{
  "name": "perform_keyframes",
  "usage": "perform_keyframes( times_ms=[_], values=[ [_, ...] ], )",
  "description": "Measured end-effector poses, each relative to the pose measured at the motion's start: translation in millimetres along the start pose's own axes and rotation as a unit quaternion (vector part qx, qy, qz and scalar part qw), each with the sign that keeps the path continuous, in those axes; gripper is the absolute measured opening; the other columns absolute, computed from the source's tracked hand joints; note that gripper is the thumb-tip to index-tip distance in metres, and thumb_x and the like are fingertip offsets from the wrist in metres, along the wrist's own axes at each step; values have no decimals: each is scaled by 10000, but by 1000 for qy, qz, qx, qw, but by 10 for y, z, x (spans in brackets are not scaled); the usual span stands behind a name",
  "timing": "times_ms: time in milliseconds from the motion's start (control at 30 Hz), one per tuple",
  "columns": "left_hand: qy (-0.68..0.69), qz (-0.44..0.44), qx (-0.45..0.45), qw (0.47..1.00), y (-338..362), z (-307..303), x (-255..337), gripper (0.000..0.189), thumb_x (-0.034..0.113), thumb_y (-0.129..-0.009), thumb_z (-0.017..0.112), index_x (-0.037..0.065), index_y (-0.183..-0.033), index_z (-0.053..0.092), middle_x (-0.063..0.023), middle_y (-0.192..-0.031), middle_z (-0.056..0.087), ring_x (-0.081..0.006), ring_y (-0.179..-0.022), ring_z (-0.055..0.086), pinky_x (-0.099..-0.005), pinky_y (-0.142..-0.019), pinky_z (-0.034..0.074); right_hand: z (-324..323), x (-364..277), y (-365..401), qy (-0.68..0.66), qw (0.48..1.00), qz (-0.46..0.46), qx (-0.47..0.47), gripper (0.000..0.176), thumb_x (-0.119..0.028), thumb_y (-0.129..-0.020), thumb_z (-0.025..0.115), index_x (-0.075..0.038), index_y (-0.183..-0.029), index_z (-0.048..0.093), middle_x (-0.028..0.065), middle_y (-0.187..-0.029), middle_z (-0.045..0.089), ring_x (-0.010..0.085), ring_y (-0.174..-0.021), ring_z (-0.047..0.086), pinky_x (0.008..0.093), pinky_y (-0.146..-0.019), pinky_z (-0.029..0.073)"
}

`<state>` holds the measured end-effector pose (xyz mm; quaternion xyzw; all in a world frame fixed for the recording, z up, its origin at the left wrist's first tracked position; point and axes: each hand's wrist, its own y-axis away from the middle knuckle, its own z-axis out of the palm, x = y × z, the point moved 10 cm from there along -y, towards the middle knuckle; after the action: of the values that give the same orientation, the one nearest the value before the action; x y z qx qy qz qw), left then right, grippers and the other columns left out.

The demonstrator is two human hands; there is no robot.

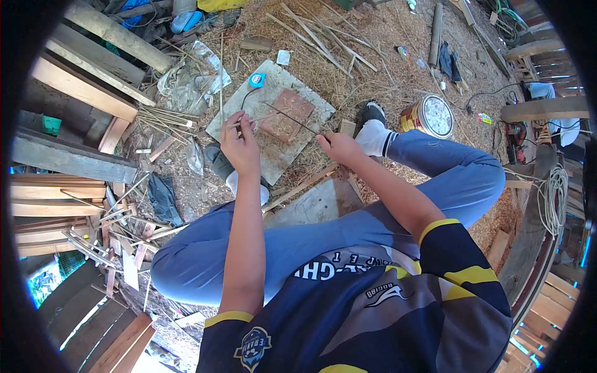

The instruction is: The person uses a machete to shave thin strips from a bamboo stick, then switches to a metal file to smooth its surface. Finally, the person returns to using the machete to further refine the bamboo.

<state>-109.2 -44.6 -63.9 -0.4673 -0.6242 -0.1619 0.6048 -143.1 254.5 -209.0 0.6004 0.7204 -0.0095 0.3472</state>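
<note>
My left hand (240, 144) pinches a thin light wooden stick (261, 117), above the left part of a grey board (273, 163) on the ground. My right hand (339, 148) is closed on the near end of a thin dark rod (289, 117), which points up and left across the board. The rod's far end lies close to the stick; whether they touch I cannot tell. Under them a reddish square block (288, 114) rests on the board. A blue tape measure (257, 80) sits at the board's far edge, with a dark curved strip beside it.
A bucket (435, 117) stands right of my shoe. Thin sticks (168, 118) and clear plastic (180, 87) lie at the left. Long wood strips (323, 43) are scattered beyond the board. Stacked planks (59, 205) line the left side; coiled rope (552, 199) hangs at the right.
</note>
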Motion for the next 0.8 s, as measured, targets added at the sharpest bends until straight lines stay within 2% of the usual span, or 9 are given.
perform_keyframes(
  times_ms=[67,167,300,367,400,467,567,700,800],
  values=[
    [5,-17,-5,1000,6,-10,-6,198,73,-1072,632,-90,-1175,679,-160,-1117,701,-217,-937,768,-335,-805,680,132,238,-128,14,998,57,-9,629,-509,-1079,427,25,-1080,759,304,-1081,738,493,-1056,702,571,-972,538],
    [4,-17,-10,1000,-28,13,92,189,65,-1073,626,-87,-1169,682,-165,-1141,689,-219,-948,766,-332,-807,679,160,269,-178,26,999,32,2,596,-498,-1088,449,12,-1074,757,311,-1017,733,493,-994,705,549,-927,548],
    [-30,-15,-25,999,26,58,75,177,57,-1071,619,-86,-1152,685,-164,-1150,673,-225,-963,763,-333,-807,679,-93,-313,32,-22,999,-43,-4,571,-479,-1092,455,9,-1094,750,300,-1035,735,488,-996,704,541,-910,551],
    [-48,16,-9,999,26,31,120,152,59,-1065,624,-52,-1148,687,-163,-1079,666,-237,-899,759,-334,-738,651,-185,-655,159,-27,996,-79,-18,569,-476,-1093,455,12,-1096,748,297,-1039,735,492,-994,702,539,-905,551],
    [-58,32,-1,998,34,0,144,141,61,-1062,627,-35,-1146,687,-163,-1044,662,-244,-867,756,-334,-703,638,-161,-631,153,-30,996,-79,-12,577,-482,-1085,457,13,-1072,752,298,-1032,736,491,-997,703,549,-911,549],
    [-47,26,8,998,53,-20,77,136,62,-1061,628,-30,-1141,686,-158,-1036,666,-239,-864,753,-331,-703,634,-60,-462,84,-39,996,-80,3,593,-495,-1069,460,13,-1024,762,299,-1018,738,490,-1002,707,569,-923,547],
    [-37,31,11,999,49,-8,89,124,68,-1057,632,-16,-1128,689,-159,-1023,671,-248,-857,743,-345,-709,619,284,421,-260,-12,999,8,34,573,-474,-1069,477,24,-1001,751,300,-1002,735,493,-991,705,568,-917,542],
    [-69,60,0,996,39,56,173,116,81,-1049,642,0,-1112,696,-161,-1009,677,-283,-849,719,-385,-713,585,52,41,-57,-14,1000,-8,-3,599,-487,-1071,465,41,-1047,747,309,-1014,735,497,-1010,702,565,-937,538],
    [-114,56,-38,991,23,89,122,165,52,-1072,611,-79,-1157,663,-157,-1158,642,-227,-940,745,-320,-791,678,-58,-360,58,-46,997,-62,-16,637,-510,-1075,443,49,-1077,749,315,-1044,735,498,-1037,700,560,-964,537]
  ],
)
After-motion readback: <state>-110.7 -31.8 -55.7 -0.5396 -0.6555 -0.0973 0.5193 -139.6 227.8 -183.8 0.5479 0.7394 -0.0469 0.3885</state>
